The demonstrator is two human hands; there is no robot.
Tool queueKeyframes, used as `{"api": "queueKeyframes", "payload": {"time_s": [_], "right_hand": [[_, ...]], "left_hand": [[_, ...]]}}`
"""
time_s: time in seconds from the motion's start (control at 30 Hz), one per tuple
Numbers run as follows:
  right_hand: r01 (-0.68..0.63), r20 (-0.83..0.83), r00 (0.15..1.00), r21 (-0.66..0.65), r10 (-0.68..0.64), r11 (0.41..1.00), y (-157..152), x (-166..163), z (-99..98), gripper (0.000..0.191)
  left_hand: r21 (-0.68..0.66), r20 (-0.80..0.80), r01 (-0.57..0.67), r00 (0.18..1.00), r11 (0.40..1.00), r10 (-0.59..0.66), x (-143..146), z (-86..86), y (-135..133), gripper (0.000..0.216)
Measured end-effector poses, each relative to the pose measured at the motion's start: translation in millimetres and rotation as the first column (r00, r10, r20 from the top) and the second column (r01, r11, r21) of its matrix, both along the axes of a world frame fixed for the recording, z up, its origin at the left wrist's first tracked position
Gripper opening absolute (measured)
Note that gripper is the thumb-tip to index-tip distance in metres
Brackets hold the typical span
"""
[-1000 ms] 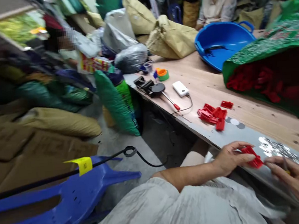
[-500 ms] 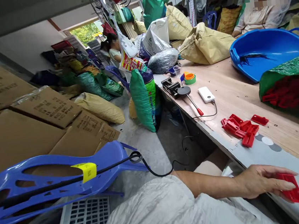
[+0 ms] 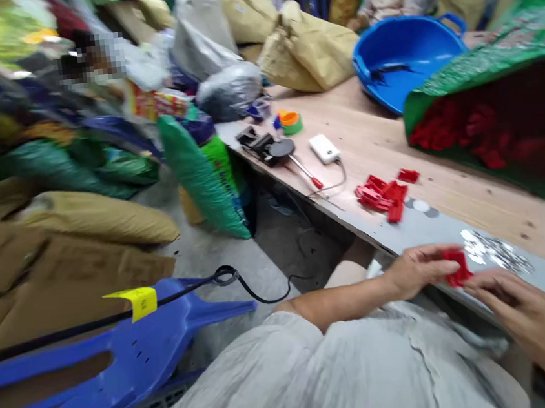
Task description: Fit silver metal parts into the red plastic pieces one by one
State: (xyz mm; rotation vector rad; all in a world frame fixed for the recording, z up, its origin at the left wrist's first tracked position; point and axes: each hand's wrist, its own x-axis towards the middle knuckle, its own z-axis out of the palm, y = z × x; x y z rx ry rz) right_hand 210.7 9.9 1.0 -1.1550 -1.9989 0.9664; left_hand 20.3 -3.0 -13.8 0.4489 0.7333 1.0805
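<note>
A small red plastic part (image 3: 457, 269) is held over the table's near edge, in front of my body. My left hand (image 3: 413, 272) is closed on it, thumb on the near face and fingers behind. My right hand (image 3: 519, 298) comes in from the right, its fingertips pinched at the part's lower right corner. Whether those fingertips hold anything smaller as well is blurred. Just beyond my hands lies a scatter of shiny flat metal pieces (image 3: 496, 252). A loose pile of similar red parts (image 3: 383, 195) sits farther along the table, with a single one (image 3: 408, 175) beside it.
A green sack (image 3: 463, 73) full of red parts lies open on the table (image 3: 357, 136). Behind it stands a blue basin (image 3: 412, 46). A lever tool (image 3: 279, 151), tape rolls (image 3: 290, 121) and a white power bank (image 3: 324, 149) lie farther left. A blue chair (image 3: 169, 331) is at my left.
The view has swung right and lower, so things appear shifted left. My right hand has come fully into view. The red plastic part stays between both hands.
</note>
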Motion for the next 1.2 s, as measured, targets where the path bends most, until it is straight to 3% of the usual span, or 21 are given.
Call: {"api": "queueKeyframes", "payload": {"time_s": [0.13, 0.23, 0.37, 0.5, 0.63, 0.73, 0.87, 1.0, 1.2], "right_hand": [[-0.013, -0.049, 0.999, -0.146, 0.006, 0.989, -4, -9, 17.4, 0.017], [0.057, -0.156, 0.983, -0.247, -0.098, 0.967, -3, -7, 11.5, 0.023], [0.104, -0.200, 0.966, -0.282, -0.165, 0.954, -6, 3, 1.4, 0.033], [0.076, -0.104, 0.989, -0.220, -0.100, 0.973, -6, 11, -3.4, 0.037], [0.091, 0.084, 0.993, -0.031, -0.088, 0.995, -4, 12, -7.9, 0.035], [0.097, 0.192, 0.976, 0.028, -0.100, 0.995, -4, 10, -10.4, 0.030], [0.098, 0.287, 0.952, 0.048, -0.108, 0.994, -1, 5, -12.6, 0.020], [0.054, 0.330, 0.941, 0.082, -0.078, 0.995, 4, 1, -14.9, 0.019], [0.007, 0.367, 0.930, 0.083, -0.037, 0.997, 9, -3, -16.9, 0.021]], "left_hand": [[0.079, -0.031, -0.003, 0.999, 0.997, 0.006, -5, 6.4, 3, 0.060], [0.141, -0.045, 0.029, 0.999, 0.990, -0.023, -5, 4.1, 6, 0.050], [0.223, -0.115, 0.046, 0.993, 0.974, -0.021, -4, 0.2, 8, 0.046], [0.310, -0.198, 0.074, 0.980, 0.948, -0.012, -8, -6.9, 14, 0.043], [0.421, -0.357, 0.155, 0.934, 0.894, 0.006, -16, -16.8, 23, 0.039], [0.472, -0.566, 0.284, 0.824, 0.834, 0.040, -23, -21.9, 31, 0.036], [0.445, -0.756, 0.456, 0.652, 0.771, 0.051, -30, -23.1, 41, 0.035], [0.423, -0.821, 0.541, 0.568, 0.727, 0.055, -32, -21.2, 48, 0.037], [0.418, -0.836, 0.556, 0.546, 0.719, 0.064, -33, -20.0, 51, 0.036]]}}
